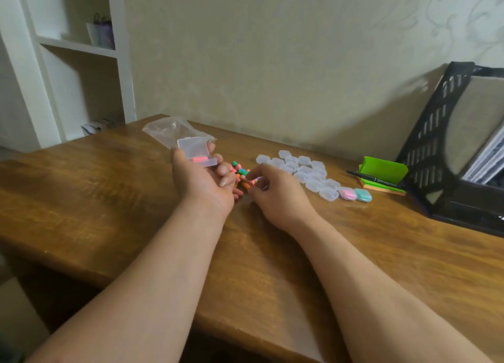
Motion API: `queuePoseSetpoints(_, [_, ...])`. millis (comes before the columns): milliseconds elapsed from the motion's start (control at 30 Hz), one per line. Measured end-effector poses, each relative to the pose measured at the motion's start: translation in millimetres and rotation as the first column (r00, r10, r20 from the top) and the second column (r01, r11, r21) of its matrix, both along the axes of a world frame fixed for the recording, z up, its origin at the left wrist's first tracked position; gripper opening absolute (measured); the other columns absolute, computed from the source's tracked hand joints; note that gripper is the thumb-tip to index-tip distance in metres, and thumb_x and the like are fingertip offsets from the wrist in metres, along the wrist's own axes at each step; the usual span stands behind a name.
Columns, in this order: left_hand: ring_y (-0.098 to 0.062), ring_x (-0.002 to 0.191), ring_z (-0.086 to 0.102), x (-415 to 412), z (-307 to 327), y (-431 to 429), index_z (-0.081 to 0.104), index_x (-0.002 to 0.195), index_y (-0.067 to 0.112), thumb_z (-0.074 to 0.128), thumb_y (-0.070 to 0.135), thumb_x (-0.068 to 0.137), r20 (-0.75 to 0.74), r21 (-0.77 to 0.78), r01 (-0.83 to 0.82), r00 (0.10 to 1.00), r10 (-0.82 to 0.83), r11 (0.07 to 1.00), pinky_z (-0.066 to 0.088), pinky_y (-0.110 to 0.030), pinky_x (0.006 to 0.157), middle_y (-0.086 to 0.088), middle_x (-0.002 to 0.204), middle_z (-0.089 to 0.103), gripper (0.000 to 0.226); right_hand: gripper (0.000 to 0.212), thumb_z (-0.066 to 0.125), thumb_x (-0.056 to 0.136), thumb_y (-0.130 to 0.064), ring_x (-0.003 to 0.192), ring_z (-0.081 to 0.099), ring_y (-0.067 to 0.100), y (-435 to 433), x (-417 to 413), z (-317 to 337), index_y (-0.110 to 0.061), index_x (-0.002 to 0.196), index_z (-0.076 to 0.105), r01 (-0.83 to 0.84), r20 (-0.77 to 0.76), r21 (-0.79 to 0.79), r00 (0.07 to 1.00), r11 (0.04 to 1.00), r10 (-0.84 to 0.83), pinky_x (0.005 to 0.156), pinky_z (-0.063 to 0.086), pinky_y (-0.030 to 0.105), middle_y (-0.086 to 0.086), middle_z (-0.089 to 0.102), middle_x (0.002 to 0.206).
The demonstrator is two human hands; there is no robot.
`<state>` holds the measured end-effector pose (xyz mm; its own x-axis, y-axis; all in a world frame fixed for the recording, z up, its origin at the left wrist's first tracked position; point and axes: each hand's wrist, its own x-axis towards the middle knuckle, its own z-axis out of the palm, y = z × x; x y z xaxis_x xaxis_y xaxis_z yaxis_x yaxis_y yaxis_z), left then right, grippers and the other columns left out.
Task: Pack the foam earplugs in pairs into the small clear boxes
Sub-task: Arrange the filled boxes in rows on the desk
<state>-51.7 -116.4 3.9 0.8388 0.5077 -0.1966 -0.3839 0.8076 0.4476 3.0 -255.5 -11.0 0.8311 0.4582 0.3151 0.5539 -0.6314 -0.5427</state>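
On the far left of the wooden table [109,199] lies a crinkled clear plastic bag [169,129]. Just in front of it is the left hand [203,182], palm turned up and lifted a little above the table. Its fingers are curled partway closed around a small clear box [197,152]. The box lid stands open, tipped back toward the wall. Inside the box is something pink, which looks like an earplug [199,159]; I cannot tell if there is one or two. The left arm comes in from the bottom left and points up toward the middle.

Next to the left hand is a little pile of loose earplugs [241,172] in green, pink and orange. The pile sits between the two hands.

The right hand [275,193] is palm down, low over the table. Its fingers are bent and its fingertips reach into the pile. It seems to be pinching an orange earplug, but that part is small and hard to see. The right arm comes in from the bottom right.

Farther right is a bunch of closed empty boxes [302,172], close together. At the near end of the bunch are a box with pink inside [347,193] and a box with green inside [363,195], side by side.
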Motion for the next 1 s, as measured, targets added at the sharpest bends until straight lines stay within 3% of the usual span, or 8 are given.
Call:
queuePoseSetpoints(133, [-0.013, 0.051, 0.045, 0, -1, 0, 0.065, 0.105, 0.014, 0.037, 0.057, 0.108, -0.02, -0.024, 0.008, 1.0, -0.008, 1.0, 0.029, -0.023, 0.044, -0.002, 0.071, 0.054, 0.051, 0.018, 0.071, 0.099, -0.034, 0.092, 0.064, 0.011, 5, -2, -4, -0.036, 0.117, 0.074, -0.037, 0.058, -0.057, 0.997, 0.998, 0.04, 0.081, 0.058, 0.036, -0.009, 0.068, 0.105])
queuePoseSetpoints(233, [-0.013, 0.051, 0.046, 0, -2, -2, 0.066, 0.107, 0.014, 0.038, 0.056, 0.108, -0.027, -0.016, 0.028, 0.999, -0.029, 0.999, 0.031, -0.023, 0.045, -0.003, 0.073, 0.055, 0.051, 0.021, 0.066, 0.103, -0.029, 0.094, 0.064, 0.013, 9, -2, -4, -0.032, 0.12, 0.078, -0.013, 0.089, -0.124, 0.996, 0.992, 0.024, 0.082, 0.059, 0.034, -0.006, 0.071, 0.112])
queuePoseSetpoints(467, [-0.013, 0.051, 0.046, 1, -1, -4, 0.067, 0.117, 0.011, 0.04, 0.056, 0.109, -0.04, 0.005, 0.048, 0.998, -0.048, 0.999, 0.032, -0.023, 0.043, -0.004, 0.073, 0.055, 0.053, 0.019, 0.064, 0.103, -0.027, 0.087, 0.065, 0.012, 14, -1, -4, -0.027, 0.115, 0.079, 0.015, 0.095, -0.157, 0.996, 0.987, 0.0, 0.073, 0.055, 0.031, -0.005, 0.075, 0.105])
queuePoseSetpoints(600, [-0.013, 0.05, 0.041, 2, 3, -13, 0.063, 0.108, 0.009, 0.038, 0.059, 0.111, -0.067, 0.06, 0.165, 0.985, -0.161, 0.984, 0.028, -0.022, 0.042, -0.004, 0.067, 0.051, 0.056, 0.012, 0.071, 0.101, -0.035, 0.084, 0.068, 0.009, -2, 7, 6, -0.026, 0.102, 0.078, 0.097, 0.014, 0.11, 0.995, 0.989, -0.099, 0.074, 0.055, 0.032, -0.011, 0.075, 0.093])
queuePoseSetpoints(667, [-0.013, 0.048, 0.04, 4, 6, -22, 0.063, 0.106, 0.008, 0.038, 0.062, 0.111, -0.092, 0.102, 0.24, 0.969, -0.231, 0.965, 0.029, -0.021, 0.039, -0.004, 0.065, 0.05, 0.06, 0.018, 0.074, 0.1, -0.041, 0.079, 0.067, 0.005, -15, 8, 20, -0.024, 0.095, 0.078, 0.136, 0.077, 0.288, 0.983, 0.948, -0.165, 0.071, 0.05, 0.03, -0.012, 0.075, 0.083])
queuePoseSetpoints(733, [-0.013, 0.048, 0.042, 6, 6, -31, 0.065, 0.107, 0.009, 0.039, 0.067, 0.109, -0.116, 0.128, 0.33, 0.941, -0.317, 0.935, 0.033, -0.02, 0.039, -0.003, 0.065, 0.053, 0.063, 0.017, 0.076, 0.099, -0.041, 0.08, 0.067, 0.005, -25, 2, 38, -0.025, 0.096, 0.079, 0.103, 0.137, 0.364, 0.977, 0.926, -0.162, 0.069, 0.051, 0.03, -0.013, 0.074, 0.083])
queuePoseSetpoints(867, [-0.014, 0.053, 0.053, 7, 2, -38, 0.067, 0.12, 0.013, 0.041, 0.073, 0.105, -0.146, 0.15, 0.429, 0.901, -0.409, 0.891, 0.044, -0.023, 0.047, -0.005, 0.07, 0.064, 0.067, 0.007, 0.075, 0.098, -0.034, 0.083, 0.067, 0.006, -24, -15, 50, -0.028, 0.099, 0.079, -0.015, 0.193, 0.229, 0.981, 0.973, -0.03, 0.072, 0.054, 0.026, -0.012, 0.074, 0.088])
queuePoseSetpoints(1000, [-0.014, 0.049, 0.059, 3, 3, -38, 0.07, 0.101, 0.011, 0.038, 0.075, 0.105, -0.147, 0.173, 0.465, 0.884, -0.444, 0.868, 0.046, -0.024, 0.054, -0.005, 0.069, 0.068, 0.071, 0.011, 0.07, 0.096, -0.022, 0.085, 0.064, 0.005, -18, -20, 47, -0.028, 0.097, 0.079, -0.006, 0.23, 0.077, 0.973, 0.997, -0.012, 0.076, 0.057, 0.034, -0.016, 0.069, 0.09])
